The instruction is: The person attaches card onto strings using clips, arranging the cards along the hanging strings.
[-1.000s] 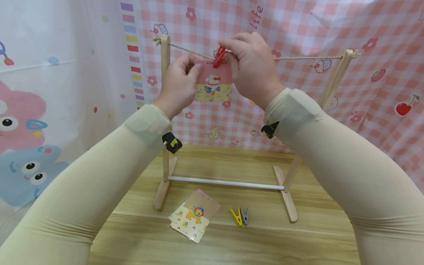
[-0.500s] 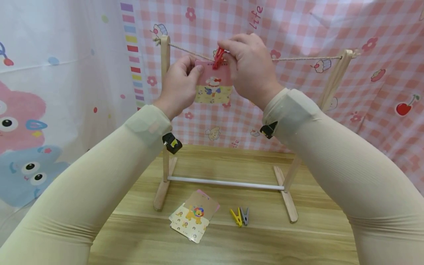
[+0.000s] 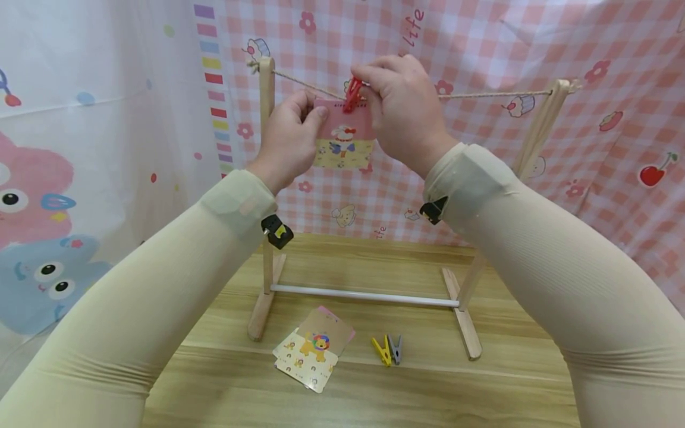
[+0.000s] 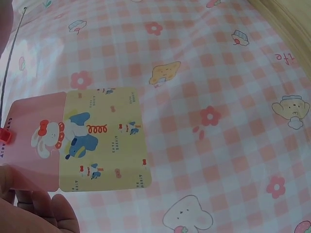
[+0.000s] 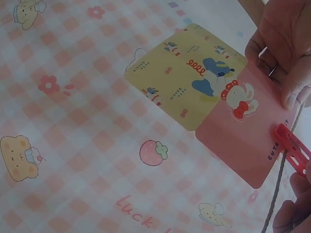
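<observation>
A pink and yellow card (image 3: 345, 139) with a rabbit picture hangs at the rope (image 3: 497, 94), upright in the head view. My left hand (image 3: 291, 134) pinches its upper left edge between thumb and fingers. At the card's top edge sits a red clothespin (image 3: 353, 95), its tip over the card and the rope. The right hand (image 3: 407, 107) pinches the handles of that clothespin. In the right wrist view, the clothespin (image 5: 291, 148) crosses the card's printed edge beside the rope (image 5: 277, 194). The left wrist view shows the card (image 4: 104, 141) with fingers behind its lower edge.
The rope runs between two wooden posts (image 3: 266, 89) of a stand, joined low down by a white rod (image 3: 369, 295). On the wooden table lie several overlapping cards (image 3: 313, 351), a yellow clothespin (image 3: 382, 351) and a grey clothespin (image 3: 395, 349). A checked pink curtain (image 3: 342, 196) hangs behind.
The card and the red clothespin have sunk very slightly, with the right hand moving down a little. Both hands keep their hold.
</observation>
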{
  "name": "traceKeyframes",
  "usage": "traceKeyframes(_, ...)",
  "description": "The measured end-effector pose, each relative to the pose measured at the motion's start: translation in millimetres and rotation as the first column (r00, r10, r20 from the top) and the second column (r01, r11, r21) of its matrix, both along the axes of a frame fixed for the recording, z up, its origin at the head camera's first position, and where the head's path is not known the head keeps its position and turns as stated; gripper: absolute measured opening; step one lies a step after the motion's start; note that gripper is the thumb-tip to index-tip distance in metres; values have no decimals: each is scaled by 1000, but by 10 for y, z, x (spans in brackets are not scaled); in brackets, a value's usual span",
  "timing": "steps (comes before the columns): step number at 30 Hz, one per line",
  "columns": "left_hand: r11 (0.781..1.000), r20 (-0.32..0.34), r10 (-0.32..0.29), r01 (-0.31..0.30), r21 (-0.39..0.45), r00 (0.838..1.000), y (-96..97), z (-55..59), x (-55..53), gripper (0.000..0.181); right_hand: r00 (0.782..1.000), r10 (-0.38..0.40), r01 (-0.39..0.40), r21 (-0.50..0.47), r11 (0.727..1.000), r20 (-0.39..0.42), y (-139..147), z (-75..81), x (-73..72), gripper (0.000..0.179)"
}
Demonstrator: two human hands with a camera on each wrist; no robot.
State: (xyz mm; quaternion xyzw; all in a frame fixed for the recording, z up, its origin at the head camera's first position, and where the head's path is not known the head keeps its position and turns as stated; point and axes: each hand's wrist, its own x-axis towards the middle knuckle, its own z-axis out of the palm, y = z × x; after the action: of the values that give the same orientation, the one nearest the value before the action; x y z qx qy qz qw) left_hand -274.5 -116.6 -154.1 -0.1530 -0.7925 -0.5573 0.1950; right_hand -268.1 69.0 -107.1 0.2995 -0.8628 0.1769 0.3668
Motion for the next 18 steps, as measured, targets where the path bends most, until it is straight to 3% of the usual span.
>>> traceKeyframes(18, 1000, 5, -11, 11, 3, 1000, -12, -6, 3, 22, 1000, -3, 3, 6, 1000, 27, -17, -12, 13, 33)
